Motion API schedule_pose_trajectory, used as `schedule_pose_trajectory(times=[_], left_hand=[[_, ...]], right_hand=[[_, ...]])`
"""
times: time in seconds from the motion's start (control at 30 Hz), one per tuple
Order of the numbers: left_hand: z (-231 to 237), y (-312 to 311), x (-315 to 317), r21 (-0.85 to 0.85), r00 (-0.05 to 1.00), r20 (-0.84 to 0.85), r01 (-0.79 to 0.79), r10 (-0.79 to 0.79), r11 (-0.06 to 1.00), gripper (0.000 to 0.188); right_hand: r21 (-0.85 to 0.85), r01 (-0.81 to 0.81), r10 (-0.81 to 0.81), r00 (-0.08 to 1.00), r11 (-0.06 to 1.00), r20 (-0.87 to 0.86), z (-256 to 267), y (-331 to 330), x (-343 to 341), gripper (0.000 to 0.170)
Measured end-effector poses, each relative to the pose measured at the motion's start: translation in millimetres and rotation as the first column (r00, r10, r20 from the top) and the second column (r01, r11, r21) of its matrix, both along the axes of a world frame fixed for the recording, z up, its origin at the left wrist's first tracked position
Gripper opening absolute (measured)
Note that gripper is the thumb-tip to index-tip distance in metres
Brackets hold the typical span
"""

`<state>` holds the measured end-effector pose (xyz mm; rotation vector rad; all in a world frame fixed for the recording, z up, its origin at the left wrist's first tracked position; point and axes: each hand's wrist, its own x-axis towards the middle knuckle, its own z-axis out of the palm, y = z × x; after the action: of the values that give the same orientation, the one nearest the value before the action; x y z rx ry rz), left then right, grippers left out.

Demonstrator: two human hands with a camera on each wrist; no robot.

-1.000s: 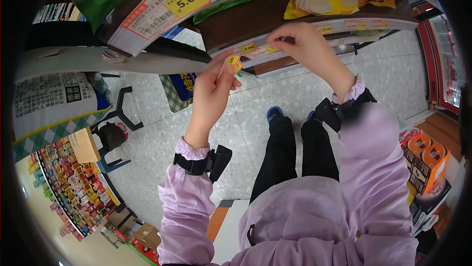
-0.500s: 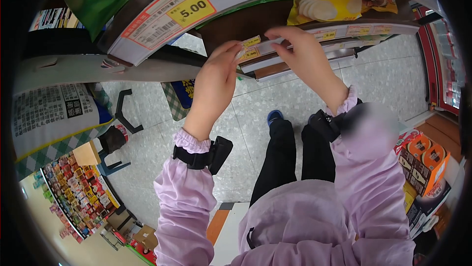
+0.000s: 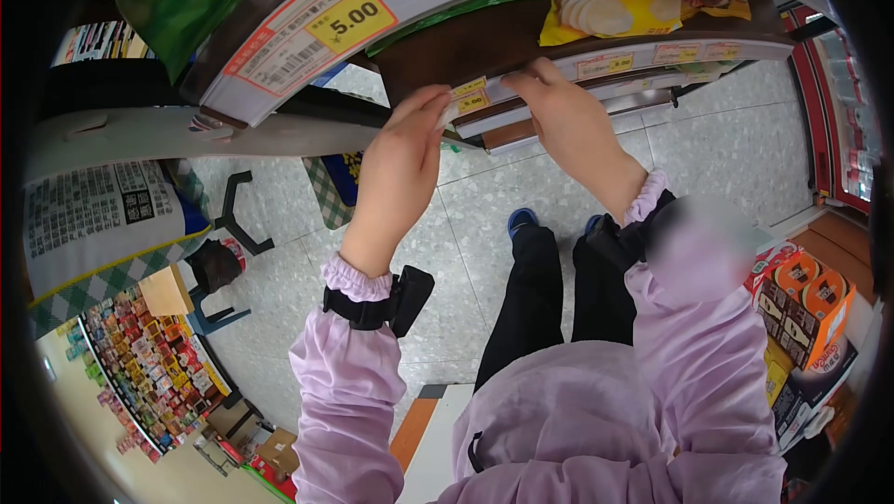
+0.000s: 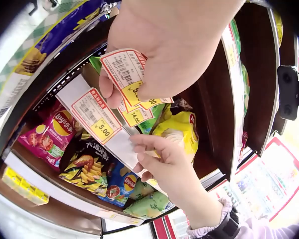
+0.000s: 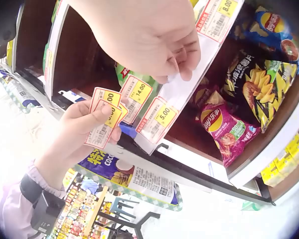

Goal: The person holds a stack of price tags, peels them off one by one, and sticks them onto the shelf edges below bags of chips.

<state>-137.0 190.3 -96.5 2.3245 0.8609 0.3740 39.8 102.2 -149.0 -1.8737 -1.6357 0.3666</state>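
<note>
My left hand pinches several red-bordered price tags between thumb and fingers, fanned over one another. A 14.00 tag shows just beyond them, at the strip's upper edge near the left fingertips. Along the shelf front runs a white label strip, carrying a 5.00 tag at its left end. My right hand is at this strip, to the right of the 5.00 tag. Its thumb and index finger touch the strip, with a gap between them in the left wrist view; the other fingers are bent.
A yellow snack bag lies on the shelf behind the strip. Chip bags fill the shelf below. Close above, another shelf edge carries a large 5.00 label. A red-framed cooler stands right; grey floor lies below.
The right hand has come down from just above the strip and its fingers now touch it. My left hand has turned back-up, bringing its tags to the strip's left end.
</note>
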Motion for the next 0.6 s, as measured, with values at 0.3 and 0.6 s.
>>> schedule_pose_trajectory(times=[0.3, 0.6], left_hand=[[-3.2, 0.7, -2.1, 0.015, 1.000, -0.012, 0.029, -0.029, 0.999, 0.028], [-3.9, 3.2, -0.1, 0.123, 0.992, -0.086, 0.104, -0.094, 0.987, 0.034]], right_hand=[[-0.018, 0.003, -0.003, 1.000, 1.000, 0.010, 3.1, 4.2, -1.8, 0.040], [-0.035, 0.014, -0.014, 1.000, 0.999, -0.002, 4.1, 3.8, -1.8, 0.037]])
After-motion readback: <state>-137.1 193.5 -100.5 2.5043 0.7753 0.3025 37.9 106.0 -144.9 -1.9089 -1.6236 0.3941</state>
